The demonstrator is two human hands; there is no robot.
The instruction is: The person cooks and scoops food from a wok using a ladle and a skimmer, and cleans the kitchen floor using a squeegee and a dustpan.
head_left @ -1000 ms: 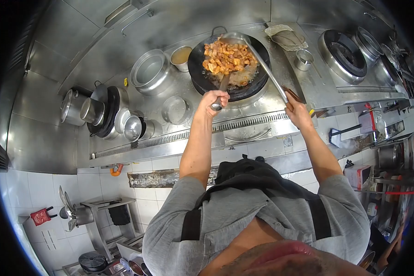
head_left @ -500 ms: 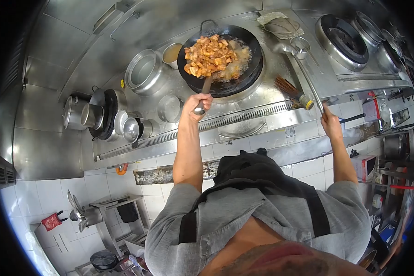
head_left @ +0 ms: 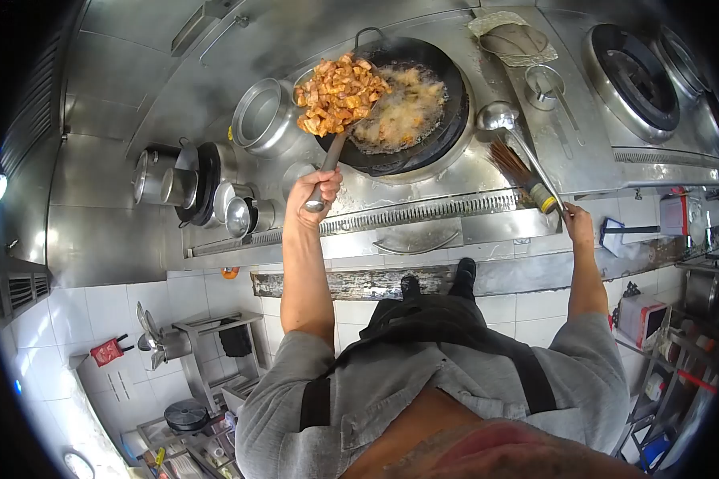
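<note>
My left hand (head_left: 315, 193) is wrapped round the handle (head_left: 333, 156) of a strainer or skimmer heaped with browned meat pieces (head_left: 339, 94). The heap hangs over the left side of a black wok (head_left: 428, 57); its metal bowl is hidden beneath the pieces. Bubbling oil (head_left: 403, 116) with small bits fills the wok. My right hand (head_left: 578, 223) grips the far end of a long ladle (head_left: 499, 116), whose bowl is right of the wok, above the steel counter. Beside the ladle's shaft lies a bamboo brush (head_left: 522, 172).
Left of the wok are a large steel pot (head_left: 260, 116) and stacked pans (head_left: 216, 180). To the right are a strainer on a bowl (head_left: 514, 40), a small pot (head_left: 543, 84) and a second burner (head_left: 633, 76). The counter's slotted front edge (head_left: 423, 209) runs below.
The heaped meat has moved left, away from the wok's middle, with my left hand. The ladle has left the wok and moved right with my right hand. The view has shifted too.
</note>
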